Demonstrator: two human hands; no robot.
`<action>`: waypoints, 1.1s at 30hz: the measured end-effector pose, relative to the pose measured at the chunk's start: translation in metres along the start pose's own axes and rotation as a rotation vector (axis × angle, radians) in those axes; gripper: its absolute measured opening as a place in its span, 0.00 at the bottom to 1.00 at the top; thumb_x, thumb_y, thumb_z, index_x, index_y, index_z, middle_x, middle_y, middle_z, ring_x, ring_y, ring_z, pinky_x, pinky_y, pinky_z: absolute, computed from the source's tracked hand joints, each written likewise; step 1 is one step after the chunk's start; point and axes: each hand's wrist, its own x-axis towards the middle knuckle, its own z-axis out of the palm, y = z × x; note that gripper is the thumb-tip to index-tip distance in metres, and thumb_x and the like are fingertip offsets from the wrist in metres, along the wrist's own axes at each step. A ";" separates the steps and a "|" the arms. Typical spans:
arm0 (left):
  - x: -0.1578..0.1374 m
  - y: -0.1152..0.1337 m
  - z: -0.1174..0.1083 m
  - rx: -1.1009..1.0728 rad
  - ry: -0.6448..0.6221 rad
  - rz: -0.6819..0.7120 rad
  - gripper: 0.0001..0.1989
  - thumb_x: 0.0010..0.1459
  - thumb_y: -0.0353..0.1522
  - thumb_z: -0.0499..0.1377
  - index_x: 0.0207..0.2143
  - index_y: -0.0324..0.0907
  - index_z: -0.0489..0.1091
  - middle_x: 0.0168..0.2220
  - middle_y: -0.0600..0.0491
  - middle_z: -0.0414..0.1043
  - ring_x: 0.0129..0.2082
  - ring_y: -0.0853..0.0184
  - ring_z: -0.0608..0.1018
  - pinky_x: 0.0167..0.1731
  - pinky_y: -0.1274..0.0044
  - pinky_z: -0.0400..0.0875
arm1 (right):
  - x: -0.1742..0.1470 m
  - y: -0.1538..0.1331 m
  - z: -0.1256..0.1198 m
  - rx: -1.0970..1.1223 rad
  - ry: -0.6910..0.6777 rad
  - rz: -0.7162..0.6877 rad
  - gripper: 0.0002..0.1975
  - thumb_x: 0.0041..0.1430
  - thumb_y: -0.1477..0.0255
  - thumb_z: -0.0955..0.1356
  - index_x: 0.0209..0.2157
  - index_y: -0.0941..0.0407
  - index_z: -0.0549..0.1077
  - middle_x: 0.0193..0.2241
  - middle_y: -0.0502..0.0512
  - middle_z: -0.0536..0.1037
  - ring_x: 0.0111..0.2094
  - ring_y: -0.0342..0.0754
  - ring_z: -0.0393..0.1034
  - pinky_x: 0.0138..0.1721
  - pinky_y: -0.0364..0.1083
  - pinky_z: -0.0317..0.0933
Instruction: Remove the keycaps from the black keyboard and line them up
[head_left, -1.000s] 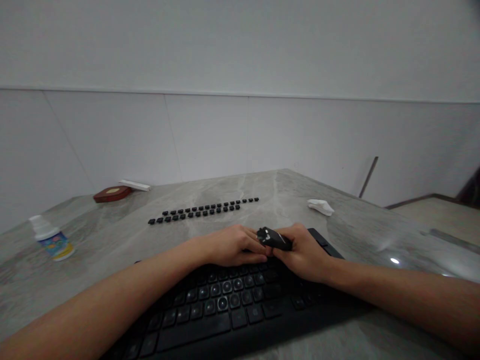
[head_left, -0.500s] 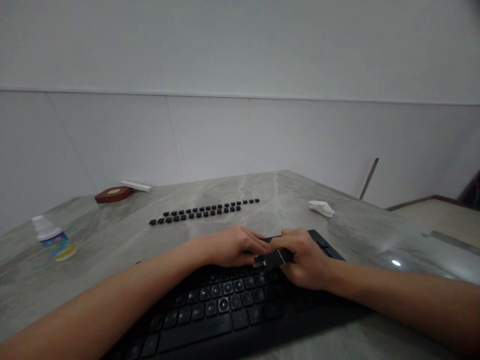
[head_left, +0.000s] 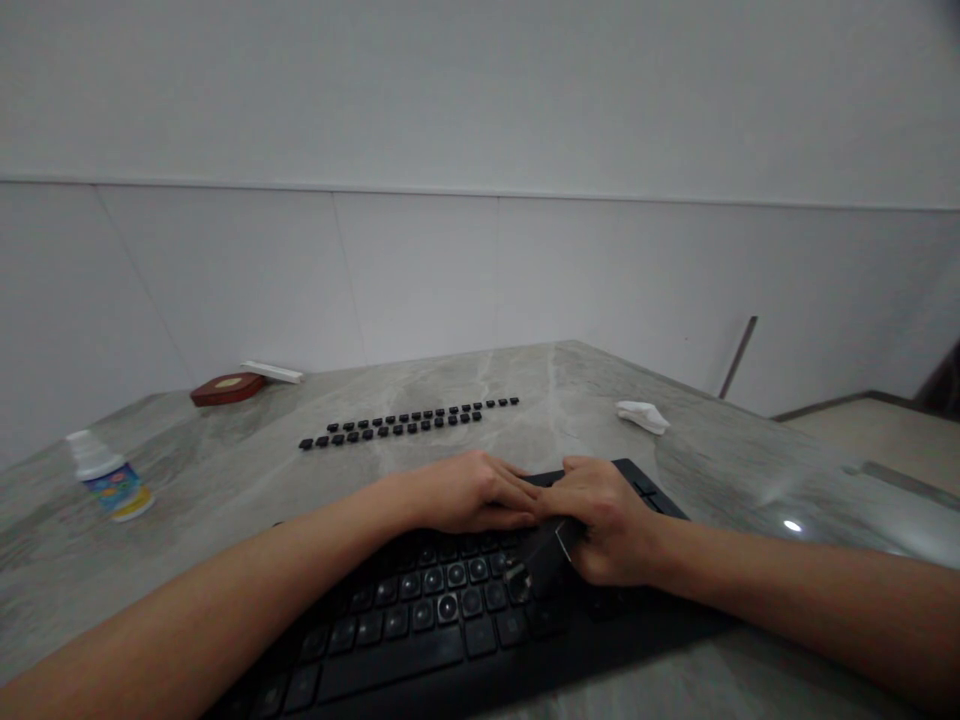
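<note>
A black keyboard [head_left: 390, 665] lies in front of me at a slant, with bare switch spots showing in several rows where keycaps are off. My right hand [head_left: 607, 520] is closed around a small black tool [head_left: 546, 560] with a shiny metal end, which tilts down to the left over the keys. The tool's exact kind is unclear. Against the right fingers rest the fingertips of my left hand [head_left: 476, 492], bent together low over the keyboard's back rows. Whatever lies between those fingertips is hidden.
Two rows of loose black keycaps [head_left: 397, 428] lie behind the keyboard. A white bottle [head_left: 112, 480] with a colourful label leans at the left. A reddish-brown case [head_left: 227, 388] and a white strip [head_left: 271, 372] lie near the wall; a crumpled white tissue [head_left: 643, 416] is at the right.
The black tool has turned in my right hand, its metal end swinging down and nearer to me. Both hands otherwise stay almost in place, and the left fingertips still meet the right hand.
</note>
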 end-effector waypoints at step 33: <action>0.002 -0.003 0.003 0.080 0.061 -0.041 0.12 0.66 0.30 0.53 0.47 0.41 0.74 0.48 0.47 0.77 0.48 0.65 0.78 0.51 0.76 0.72 | 0.020 0.005 -0.009 0.690 0.183 0.785 0.07 0.36 0.75 0.64 0.14 0.58 0.74 0.12 0.49 0.69 0.19 0.43 0.61 0.23 0.43 0.53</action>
